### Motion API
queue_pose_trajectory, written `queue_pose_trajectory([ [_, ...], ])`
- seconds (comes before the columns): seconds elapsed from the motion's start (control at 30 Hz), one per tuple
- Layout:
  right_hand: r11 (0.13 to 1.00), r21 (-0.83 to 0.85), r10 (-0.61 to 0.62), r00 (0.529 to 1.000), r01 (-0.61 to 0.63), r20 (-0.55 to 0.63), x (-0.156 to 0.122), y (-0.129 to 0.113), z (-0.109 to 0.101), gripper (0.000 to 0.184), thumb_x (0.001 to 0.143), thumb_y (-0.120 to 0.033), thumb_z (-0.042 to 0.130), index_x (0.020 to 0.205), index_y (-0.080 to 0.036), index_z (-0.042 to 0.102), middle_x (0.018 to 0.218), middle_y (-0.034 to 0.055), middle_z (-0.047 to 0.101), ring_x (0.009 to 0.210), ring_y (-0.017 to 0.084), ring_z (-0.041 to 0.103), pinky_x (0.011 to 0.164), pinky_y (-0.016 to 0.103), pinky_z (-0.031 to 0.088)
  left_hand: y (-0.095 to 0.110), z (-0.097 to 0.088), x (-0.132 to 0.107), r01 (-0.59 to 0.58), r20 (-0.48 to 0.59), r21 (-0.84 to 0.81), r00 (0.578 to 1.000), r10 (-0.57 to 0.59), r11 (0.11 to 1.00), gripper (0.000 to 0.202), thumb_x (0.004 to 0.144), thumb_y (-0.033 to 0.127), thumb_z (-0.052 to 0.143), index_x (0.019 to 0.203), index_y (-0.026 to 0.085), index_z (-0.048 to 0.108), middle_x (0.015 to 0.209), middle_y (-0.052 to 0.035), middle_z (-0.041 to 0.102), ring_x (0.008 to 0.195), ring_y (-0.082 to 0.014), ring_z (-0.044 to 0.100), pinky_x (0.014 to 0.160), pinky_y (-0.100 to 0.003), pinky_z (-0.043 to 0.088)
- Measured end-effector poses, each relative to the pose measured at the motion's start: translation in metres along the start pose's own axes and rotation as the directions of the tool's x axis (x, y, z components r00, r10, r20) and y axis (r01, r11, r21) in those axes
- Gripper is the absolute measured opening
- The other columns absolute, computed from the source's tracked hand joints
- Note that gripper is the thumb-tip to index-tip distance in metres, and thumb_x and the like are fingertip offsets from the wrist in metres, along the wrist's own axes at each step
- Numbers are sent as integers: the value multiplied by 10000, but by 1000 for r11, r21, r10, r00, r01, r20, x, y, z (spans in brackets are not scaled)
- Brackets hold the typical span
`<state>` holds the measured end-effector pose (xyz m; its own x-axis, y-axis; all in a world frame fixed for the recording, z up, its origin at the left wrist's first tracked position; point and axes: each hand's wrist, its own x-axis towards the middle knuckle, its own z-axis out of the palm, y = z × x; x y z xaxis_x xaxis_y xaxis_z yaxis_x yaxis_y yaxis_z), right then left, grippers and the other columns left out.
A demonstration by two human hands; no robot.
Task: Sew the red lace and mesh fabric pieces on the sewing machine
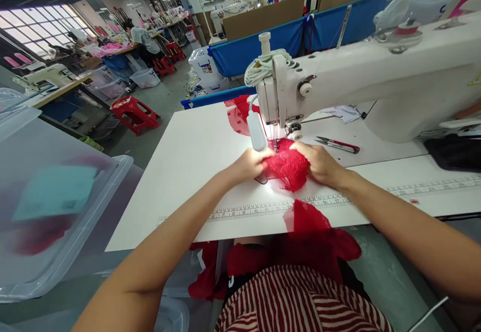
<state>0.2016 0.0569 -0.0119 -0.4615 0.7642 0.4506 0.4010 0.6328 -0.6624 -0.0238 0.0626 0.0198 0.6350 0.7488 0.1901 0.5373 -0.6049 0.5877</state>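
Under the needle of a white sewing machine (338, 71) lies a bunched piece of red lace fabric (289, 167). My left hand (251, 164) pinches its left edge beside the presser foot (276, 144). On the other side, my right hand (319, 162) grips the fabric's right edge, with the thumb close to the foot. Bright lamp light falls on the cloth around the needle. More red sheer fabric (311, 217) hangs over the table's front edge onto my lap. Behind the needle, another red sheer piece (238, 114) rests on the table.
Thread snips (338, 144) with red handles lie right of the needle. A ruler strip (255, 211) runs along the table front. Clear plastic bins (124, 172) stand at the left, with a red stool (134, 114) beyond. Other people sit at machines farther back.
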Motion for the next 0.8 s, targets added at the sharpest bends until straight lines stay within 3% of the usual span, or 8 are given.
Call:
queue_pose_trajectory([
  [0.1, 986, 95, 144, 985, -135, -94, 1, 4, 0, 138, 768, -171, 489, 878, -235, 544, 621, -32, 608, 534, 167, 563, 498, 280, 402, 2, -10, 9, 134, 75, -194, 990, -122, 972, 209, 889, 248, 438, 721, 174, 538, 718, -29, 581, 716, -160, 595, 699, -308, 515],
  [0.2, 891, 360, 332, 937, -276, -104, 2, 6, 2, 90, 795, -227, 522, 872, -251, 564, 488, -63, 567, 417, 165, 554, 418, 277, 418, 2, -17, 17, 283, 182, -353, 956, -232, 891, 222, 880, 302, 515, 698, 177, 489, 669, -13, 532, 617, -128, 533, 598, -268, 476],
  [0.3, 808, 531, 373, 919, -256, -124, 5, 7, 3, 107, 804, -340, 609, 861, -250, 598, 551, -36, 609, 456, 171, 600, 457, 318, 502, 0, -21, 21, 386, 254, -427, 919, -301, 818, 241, 826, 293, 630, 684, 180, 470, 658, -4, 501, 588, -111, 495, 563, -246, 442],
  [0.4, 774, 594, 404, 893, -218, -199, 8, 10, 3, 224, 806, -461, 631, 881, -252, 600, 559, -26, 584, 476, 182, 610, 475, 355, 538, -1, -24, 23, 361, 260, -414, 927, -272, 835, 223, 831, 256, 639, 693, 179, 482, 704, -18, 522, 621, -117, 493, 578, -245, 421],
  [0.53, 737, 630, 452, 871, -243, -192, 9, 12, 3, 325, 800, -557, 624, 896, -251, 570, 552, -34, 515, 465, 179, 591, 431, 341, 518, 5, -25, 23, 286, 186, -373, 955, -231, 883, 288, 903, 172, 527, 626, 180, 448, 650, 8, 457, 602, -106, 426, 588, -247, 373],
  [0.63, 750, 628, 423, 880, -207, -215, 10, 9, 3, 350, 772, -586, 642, 810, -248, 559, 562, -37, 471, 465, 144, 545, 429, 305, 494, 11, -22, 22, 246, 134, -385, 969, -209, 890, 351, 897, 139, 533, 570, 178, 411, 605, 32, 396, 571, -95, 365, 588, -247, 346],
  [0.8, 735, 667, 357, 907, -126, -222, 12, 0, 3, 363, 718, -546, 703, 694, -247, 498, 606, -32, 444, 537, 122, 467, 480, 290, 468, 15, -20, 20, 258, 91, -382, 966, -242, 887, 346, 910, 162, 522, 581, 175, 416, 629, 21, 440, 591, -96, 400, 603, -248, 359],
])
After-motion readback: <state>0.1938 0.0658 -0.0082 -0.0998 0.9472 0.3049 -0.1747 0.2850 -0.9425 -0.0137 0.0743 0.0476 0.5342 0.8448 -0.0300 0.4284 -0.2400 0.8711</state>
